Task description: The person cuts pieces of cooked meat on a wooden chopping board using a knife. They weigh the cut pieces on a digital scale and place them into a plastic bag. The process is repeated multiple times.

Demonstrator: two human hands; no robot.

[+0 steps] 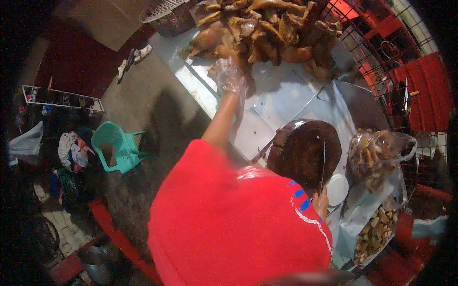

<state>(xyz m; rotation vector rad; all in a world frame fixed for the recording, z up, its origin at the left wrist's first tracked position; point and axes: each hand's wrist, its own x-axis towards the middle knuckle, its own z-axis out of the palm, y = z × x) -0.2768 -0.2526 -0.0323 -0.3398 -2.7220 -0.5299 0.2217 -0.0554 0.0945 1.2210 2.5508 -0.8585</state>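
My left hand (230, 76), in a clear plastic glove, reaches forward to the near left edge of a heap of browned cooked poultry pieces (267, 38). Its fingers touch or lie against the meat there; glove glare hides how far they are closed. Lower right, my right hand (321, 204) is wrapped round the handle of a knife (324, 159). The blade, seen nearly edge-on, points away from me over a dark round chopping block (298, 148). Beside the right hand sits a round white lid-like disc (338, 189).
Right of the block, a clear plastic bag (377, 155) holds brownish pieces. Nearer stands a tray of chopped pieces (377, 233). A wire grid (367, 62) borders the table's far right. A basket (169, 16) stands far left. On the floor left is a green plastic chair (117, 148).
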